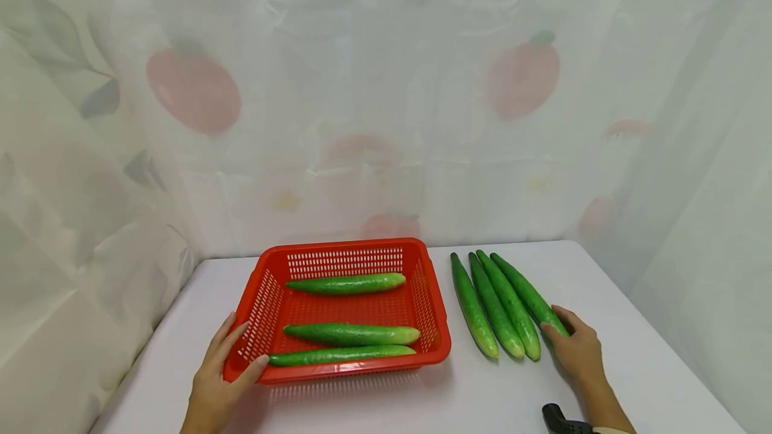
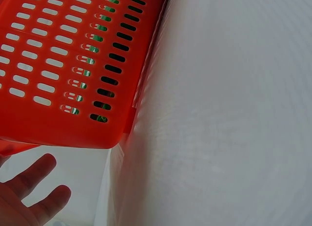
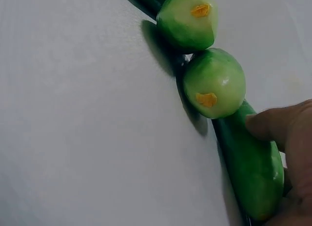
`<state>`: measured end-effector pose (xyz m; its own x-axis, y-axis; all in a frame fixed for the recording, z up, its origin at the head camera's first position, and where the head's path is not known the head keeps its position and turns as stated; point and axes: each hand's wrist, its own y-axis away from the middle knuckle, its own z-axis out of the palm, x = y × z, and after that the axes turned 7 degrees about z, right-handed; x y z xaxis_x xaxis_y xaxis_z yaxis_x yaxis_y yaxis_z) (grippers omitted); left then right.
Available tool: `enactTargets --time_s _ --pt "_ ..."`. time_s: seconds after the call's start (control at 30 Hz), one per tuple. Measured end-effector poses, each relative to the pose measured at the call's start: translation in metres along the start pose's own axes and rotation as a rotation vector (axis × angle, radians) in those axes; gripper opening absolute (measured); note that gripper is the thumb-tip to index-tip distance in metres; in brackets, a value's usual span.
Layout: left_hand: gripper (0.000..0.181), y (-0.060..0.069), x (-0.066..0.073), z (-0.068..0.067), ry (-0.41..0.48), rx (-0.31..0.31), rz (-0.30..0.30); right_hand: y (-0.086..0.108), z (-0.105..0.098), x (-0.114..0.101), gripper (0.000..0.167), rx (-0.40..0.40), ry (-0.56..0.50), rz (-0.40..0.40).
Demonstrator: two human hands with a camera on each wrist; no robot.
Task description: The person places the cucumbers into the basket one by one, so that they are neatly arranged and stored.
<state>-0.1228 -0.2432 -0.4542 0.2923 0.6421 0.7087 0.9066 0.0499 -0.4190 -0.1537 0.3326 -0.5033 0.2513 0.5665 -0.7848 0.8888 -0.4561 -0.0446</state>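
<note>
- One white table (image 1: 482,400) bears the whole work area.
- One red basket (image 1: 346,244) stands left of centre, three cucumbers (image 1: 351,334) lying inside; its right wall stands between these and the loose ones.
- Left hand (image 1: 214,380): fingers spread, fairly straight, resting at the basket's near-left corner.
- Right hand (image 1: 580,347): partly closed, thumb and fingers round the near end of the rightmost cucumber (image 1: 526,291), right side of table. Step in hand, as judged: grasping it. Next move appears to call for a firm hold and a lift clear of its neighbours.
- Three loose cucumbers (image 1: 495,303) lie just left; the closest crowds the thumb.
- Black object (image 1: 556,418) beside right wrist: identity undetermined.
</note>
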Motion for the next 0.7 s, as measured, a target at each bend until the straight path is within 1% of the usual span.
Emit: enactTargets --time_s 0.13,0.3,0.47,0.7 --pt "0.065 0.0004 0.0 -0.0001 0.003 -0.003 -0.001 -0.0009 -0.0009 0.0016 0.046 0.056 -0.067 0.056" --pt "0.065 0.001 -0.0002 0.0002 0.003 -0.004 -0.003 -0.0004 -0.0038 0.002 0.048 0.108 -0.149 0.105" --pt "0.065 0.0015 -0.0006 0.0003 0.004 0.006 0.008 -0.0008 -0.0052 0.0009 0.049 0.123 -0.206 0.126" --pt "0.065 0.0017 0.0006 0.0005 0.001 0.006 0.01 -0.0014 -0.0067 -0.0021 0.05 0.128 -0.237 0.138"
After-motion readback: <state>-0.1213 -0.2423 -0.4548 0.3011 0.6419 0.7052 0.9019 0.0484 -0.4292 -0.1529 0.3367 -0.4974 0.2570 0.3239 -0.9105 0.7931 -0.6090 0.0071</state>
